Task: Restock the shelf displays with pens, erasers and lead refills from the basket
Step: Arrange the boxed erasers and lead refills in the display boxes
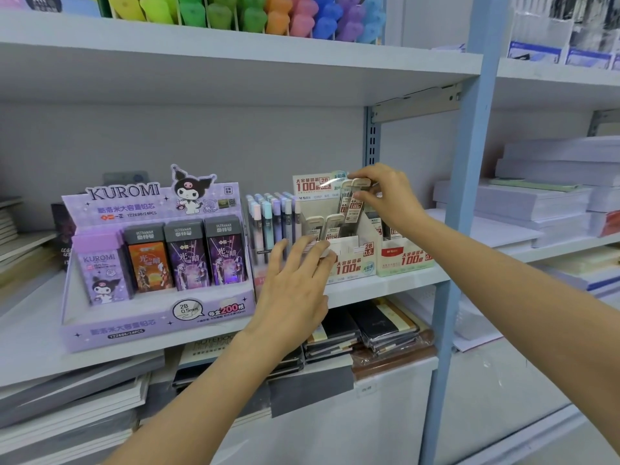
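Left hand (295, 286) fronts refill box (354, 265) beside Kuromi display (134, 325)

The white shelf (369, 292) carried a purple Kuromi display box (157, 318) toward its left. Just beside that stood a pack of upright pastel tubes (273, 219), then a white lead refill box (350, 263) with a green-edged box (404, 261) close against its right side. A stack of notebooks (20, 243) lay at the far left.

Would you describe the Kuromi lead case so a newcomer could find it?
On the middle shelf stands the purple Kuromi display box. The Kuromi lead case is leftmost of its four: pale lilac, whereas its neighbours are dark with grey caps.
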`<state>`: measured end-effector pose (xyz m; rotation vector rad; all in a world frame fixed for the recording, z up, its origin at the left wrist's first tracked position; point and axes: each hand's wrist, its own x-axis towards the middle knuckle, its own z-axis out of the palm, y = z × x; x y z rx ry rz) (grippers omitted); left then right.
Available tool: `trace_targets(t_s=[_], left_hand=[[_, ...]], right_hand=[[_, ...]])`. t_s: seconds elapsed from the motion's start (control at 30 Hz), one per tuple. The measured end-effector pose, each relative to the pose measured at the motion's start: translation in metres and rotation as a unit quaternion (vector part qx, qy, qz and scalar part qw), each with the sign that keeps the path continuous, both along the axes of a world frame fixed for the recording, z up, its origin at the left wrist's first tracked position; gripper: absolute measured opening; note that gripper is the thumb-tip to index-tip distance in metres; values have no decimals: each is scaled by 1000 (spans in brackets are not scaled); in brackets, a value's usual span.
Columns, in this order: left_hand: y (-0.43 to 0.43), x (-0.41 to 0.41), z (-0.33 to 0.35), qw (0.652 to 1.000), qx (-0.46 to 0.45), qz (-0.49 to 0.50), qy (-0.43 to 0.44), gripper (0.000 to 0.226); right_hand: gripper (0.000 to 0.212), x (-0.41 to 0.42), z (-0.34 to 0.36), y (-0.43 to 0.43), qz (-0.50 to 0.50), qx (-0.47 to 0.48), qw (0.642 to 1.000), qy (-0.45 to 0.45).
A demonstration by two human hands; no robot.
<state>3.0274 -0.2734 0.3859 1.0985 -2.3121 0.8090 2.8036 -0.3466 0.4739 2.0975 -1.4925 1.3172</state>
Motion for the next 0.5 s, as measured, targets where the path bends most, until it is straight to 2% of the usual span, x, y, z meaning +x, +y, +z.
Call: trace_targets(t_s=[0.1, 0.23, 0.5], left_hand=[[1, -1, 0, 1000, -1, 0, 2, 64], [1, -1, 0, 1000, 4, -3, 5, 64], [-1, 0, -1, 1000, 8, -2, 2, 65]], right_hand=[[40, 1, 0, 0, -1, -6, 1000, 14], [35, 5, 2, 0, 2, 8, 999, 32], [29, -6, 11, 5, 20, 99, 990, 97]])
